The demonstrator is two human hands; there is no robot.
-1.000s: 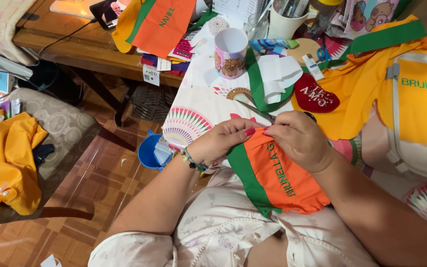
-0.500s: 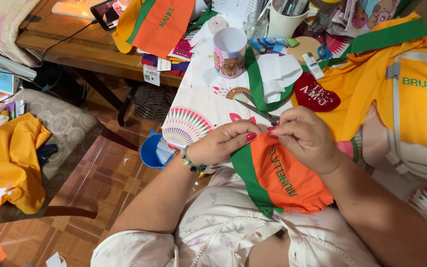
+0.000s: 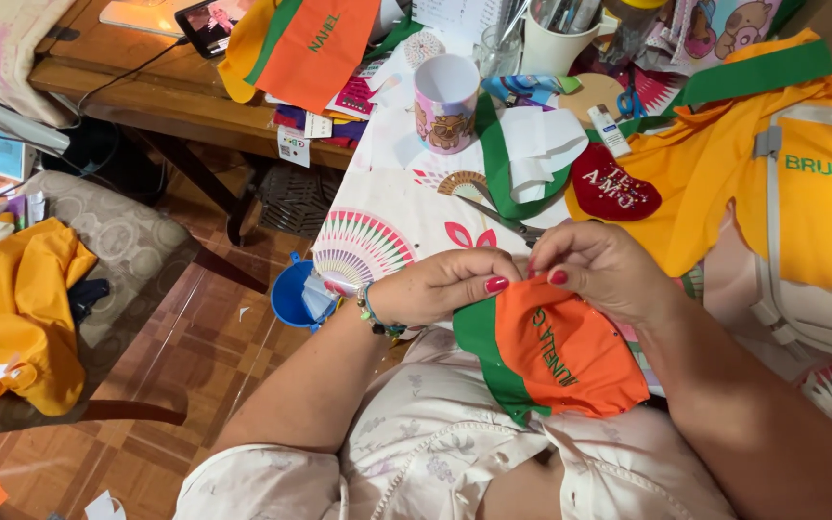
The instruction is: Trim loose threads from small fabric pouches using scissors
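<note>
hands drew closer, both pinching the orange cloth piece [image 3: 560,351].

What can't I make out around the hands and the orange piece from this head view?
- Whatever the fingertips pinch at the top edge of the orange and green cloth piece: too small, covered by the left hand and right hand.
- The piece's lower edge: folded under against the lap.
- Scissors on the table: partly hidden behind the hands.
- Yellow garment: cut off by the right edge.

Table [image 3: 387,207] had a fan-print cloth, with a mug [image 3: 446,102], red heart patch [image 3: 613,186] and yellow shirt [image 3: 801,183] on it.
</note>
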